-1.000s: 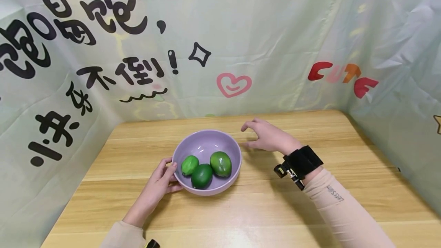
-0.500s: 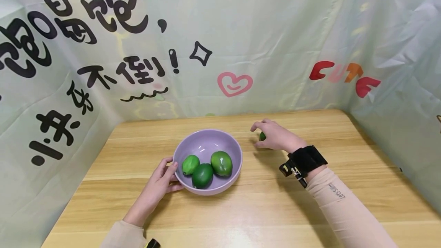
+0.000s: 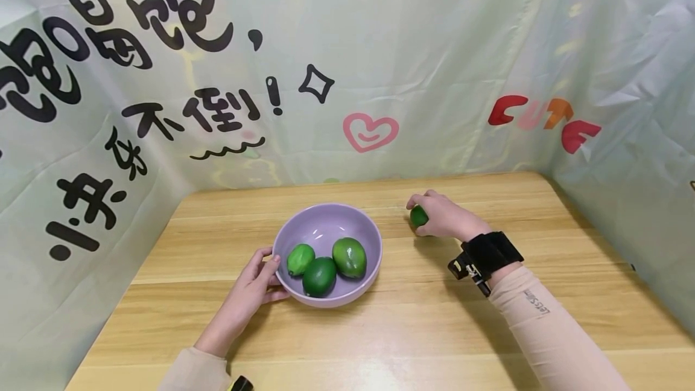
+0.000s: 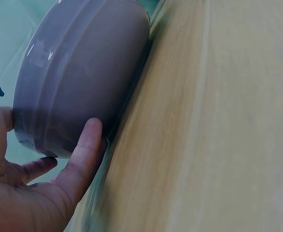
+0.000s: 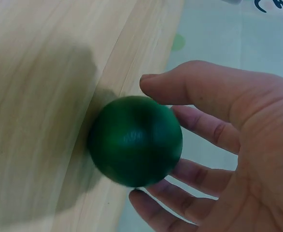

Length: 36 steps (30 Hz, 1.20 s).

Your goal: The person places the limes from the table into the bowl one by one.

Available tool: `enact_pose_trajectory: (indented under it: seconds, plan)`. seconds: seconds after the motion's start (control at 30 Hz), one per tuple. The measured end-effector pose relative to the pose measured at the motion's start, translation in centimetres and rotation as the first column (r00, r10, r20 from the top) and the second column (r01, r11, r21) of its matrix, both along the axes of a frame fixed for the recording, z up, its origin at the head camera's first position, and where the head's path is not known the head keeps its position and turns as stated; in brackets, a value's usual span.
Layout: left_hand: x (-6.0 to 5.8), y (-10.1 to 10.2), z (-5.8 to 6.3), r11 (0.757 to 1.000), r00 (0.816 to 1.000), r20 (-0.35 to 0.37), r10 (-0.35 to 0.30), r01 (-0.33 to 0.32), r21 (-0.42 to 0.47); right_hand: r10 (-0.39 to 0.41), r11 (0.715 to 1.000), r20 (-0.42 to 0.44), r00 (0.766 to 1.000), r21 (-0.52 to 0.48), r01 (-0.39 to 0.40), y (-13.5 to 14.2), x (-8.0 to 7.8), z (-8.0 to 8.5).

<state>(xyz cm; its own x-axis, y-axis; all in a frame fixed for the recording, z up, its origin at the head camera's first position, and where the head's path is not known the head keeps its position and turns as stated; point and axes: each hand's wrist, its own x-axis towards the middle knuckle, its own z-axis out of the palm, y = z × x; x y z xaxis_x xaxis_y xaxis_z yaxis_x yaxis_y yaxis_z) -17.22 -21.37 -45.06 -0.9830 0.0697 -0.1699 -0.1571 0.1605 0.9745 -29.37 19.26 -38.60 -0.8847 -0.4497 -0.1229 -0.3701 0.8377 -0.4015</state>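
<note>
A light purple bowl (image 3: 331,219) stands on the table, with three green fruits inside. They are a small bright green lime (image 3: 301,259), a dark green oval fruit (image 3: 319,277) and a larger glossy mango-like fruit (image 3: 349,257). My left hand (image 3: 252,282) holds the bowl's left side, thumb at the rim and fingers against the outer wall (image 4: 83,72). To the right of the bowl, my right hand (image 3: 447,216) has its thumb and fingers curled around a smooth, round, dark green fruit (image 5: 135,141), low over the table. Part of that fruit is hidden by the hand in the head view.
The wooden table (image 3: 336,355) is bounded at the back and sides by a pale green printed cloth (image 3: 434,47). A black wrist camera mount (image 3: 491,253) sits on my right wrist, and part of another (image 3: 241,384) shows by the left sleeve.
My right hand has moved right, away from the bowl's rim, and its fingers have drawn in around the round green fruit, which has come into view. The left hand and bowl have stayed put.
</note>
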Motion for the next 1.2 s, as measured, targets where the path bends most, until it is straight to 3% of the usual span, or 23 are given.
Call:
enact_pose_trajectory:
  seconds: [0.77, 1.2]
  plan:
    - [0.0, -0.1, -0.1, 1.0, 1.0, -0.002, -0.008, 0.008, 0.015, -0.058, 0.995, 0.016, 0.998, -0.081, 0.059, 1.0, 0.0, -1.1]
    - [0.0, 0.0, 0.0, 1.0, 1.0, 0.001, -0.006, 0.006, 0.003, -0.05, 0.994, 0.011, 0.999, -0.101, 0.051, 1.3, 0.0, -1.6]
